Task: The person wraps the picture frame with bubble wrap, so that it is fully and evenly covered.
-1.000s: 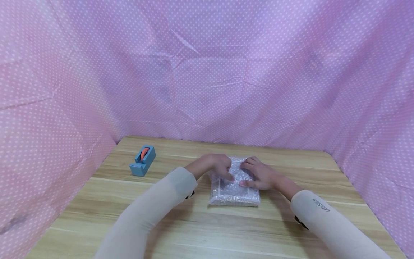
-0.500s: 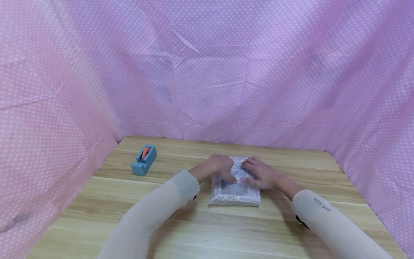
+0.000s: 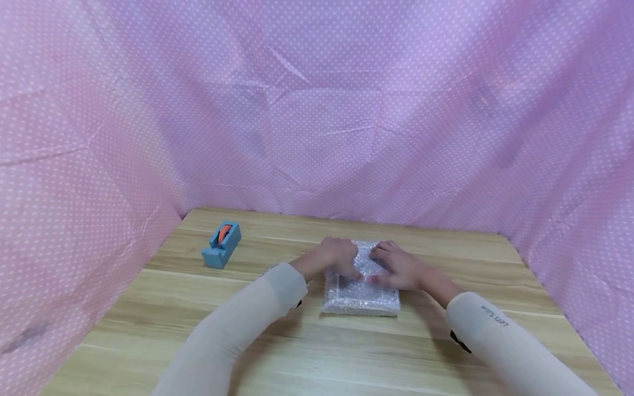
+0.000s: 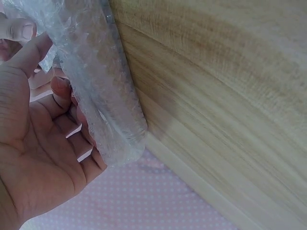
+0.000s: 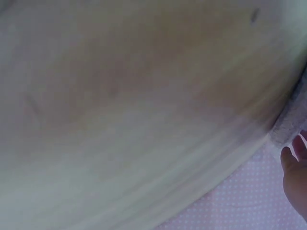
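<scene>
A flat parcel in clear bubble wrap (image 3: 361, 303) lies on the wooden table in the head view. My left hand (image 3: 340, 256) is over its left part, knuckles up. In the left wrist view, the curled fingers and thumb of that hand (image 4: 38, 139) hold the bubble wrap (image 4: 98, 72) along its edge. From the right, my right hand (image 3: 402, 269) rests on the parcel with fingers spread and the thumb toward the left thumb. Only a small part of the right hand (image 5: 296, 179) shows in the right wrist view, beside the wrapped edge. What the wrap encloses is hidden.
A blue tape dispenser (image 3: 221, 245) with an orange core stands at the table's back left. Pink dotted cloth (image 3: 317, 137) hangs behind and along both sides of the wooden table (image 3: 317, 352).
The left hand has shifted slightly right on the parcel. The right hand stays nearly in place, and the parcel lies almost where it was.
</scene>
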`<state>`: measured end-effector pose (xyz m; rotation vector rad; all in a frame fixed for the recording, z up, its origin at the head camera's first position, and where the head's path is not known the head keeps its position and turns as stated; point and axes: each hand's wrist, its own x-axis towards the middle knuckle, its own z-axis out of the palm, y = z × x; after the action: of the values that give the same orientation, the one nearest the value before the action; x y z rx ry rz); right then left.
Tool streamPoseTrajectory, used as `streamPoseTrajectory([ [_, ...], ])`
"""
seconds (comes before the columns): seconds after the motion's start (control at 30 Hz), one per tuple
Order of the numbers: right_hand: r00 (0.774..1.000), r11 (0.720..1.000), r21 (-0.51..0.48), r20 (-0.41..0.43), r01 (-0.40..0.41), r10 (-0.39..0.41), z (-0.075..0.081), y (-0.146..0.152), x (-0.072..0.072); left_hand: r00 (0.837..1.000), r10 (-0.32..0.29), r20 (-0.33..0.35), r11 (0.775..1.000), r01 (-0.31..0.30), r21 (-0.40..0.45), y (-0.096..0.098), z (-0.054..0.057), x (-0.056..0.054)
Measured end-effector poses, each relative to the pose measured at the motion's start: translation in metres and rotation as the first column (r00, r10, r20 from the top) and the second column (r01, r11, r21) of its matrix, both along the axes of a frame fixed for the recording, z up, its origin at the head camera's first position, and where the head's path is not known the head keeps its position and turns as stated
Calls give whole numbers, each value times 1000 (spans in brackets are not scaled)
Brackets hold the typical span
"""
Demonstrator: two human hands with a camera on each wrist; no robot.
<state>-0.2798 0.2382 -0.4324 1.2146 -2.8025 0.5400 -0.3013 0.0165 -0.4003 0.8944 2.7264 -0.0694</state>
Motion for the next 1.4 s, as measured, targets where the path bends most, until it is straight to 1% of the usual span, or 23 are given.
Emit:
streamPoseTrajectory([
  [0.17,999,999,-9,-25,36,-36,-4,-2,1,1000,-1,12,1000,1,-1,1,1,0],
  [0.3,999,999,-10,-37,39,-39,-3,-4,2,1000,1,21,1000,-1,-6,0,4,1],
  [0.4,999,999,-2,-39,36,-36,-1,-6,3,999,8,50,1000,-8,7,-2,6,0],
  [0.47,999,999,2,-33,43,-43,1,-7,4,995,23,94,999,-27,36,-5,10,-1],
  [0.57,997,998,9,-31,64,-64,2,-9,3,979,63,195,990,-85,110,-10,19,-4],
  [0.63,996,996,17,-22,85,-85,2,-11,3,965,99,243,977,-141,160,-14,23,-7],
  [0.7,995,994,26,-15,102,-102,2,-12,2,950,137,280,960,-197,200,-16,24,-11],
  [0.77,993,993,36,0,116,-116,3,-13,2,941,171,292,945,-240,222,-17,24,-14],
  [0.8,993,992,40,6,119,-119,3,-13,2,937,177,300,940,-251,230,-17,24,-15],
  [0.83,992,991,44,13,123,-123,3,-13,2,934,177,310,937,-256,239,-17,23,-16],
  [0.87,992,991,46,18,124,-125,3,-13,2,933,164,319,935,-250,250,-18,23,-17],
  [0.9,992,991,48,20,125,-126,2,-12,2,938,135,320,937,-227,267,-19,23,-18],
  [0.97,992,991,49,19,123,-124,2,-12,2,954,41,298,934,-143,328,-21,22,-19],
  [1.03,993,992,44,6,118,-118,1,-12,2,959,-67,277,915,-51,399,-25,21,-21],
  [1.07,993,993,40,-5,115,-115,0,-12,1,956,-119,268,899,-11,438,-27,20,-22],
  [1.1,994,993,34,-11,111,-111,0,-12,1,949,-161,270,878,13,479,-28,18,-23],
  [1.13,994,994,31,-15,109,-108,0,-12,1,941,-190,279,858,21,513,-30,17,-24],
  [1.2,994,994,26,-26,103,-103,0,-12,1,921,-218,323,822,-6,570,-33,15,-26],
  [1.23,994,994,29,-29,104,-103,-1,-12,1,909,-223,352,803,-34,595,-34,14,-27],
  [1.3,994,994,32,-21,107,-107,0,-12,2,882,-218,419,767,-111,632,-37,12,-26],
  [1.33,994,993,37,-18,110,-109,0,-12,2,870,-209,447,754,-147,640,-38,11,-26],
  [1.4,993,992,45,-6,115,-115,1,-13,2,836,-191,514,725,-233,648,-40,9,-25],
])
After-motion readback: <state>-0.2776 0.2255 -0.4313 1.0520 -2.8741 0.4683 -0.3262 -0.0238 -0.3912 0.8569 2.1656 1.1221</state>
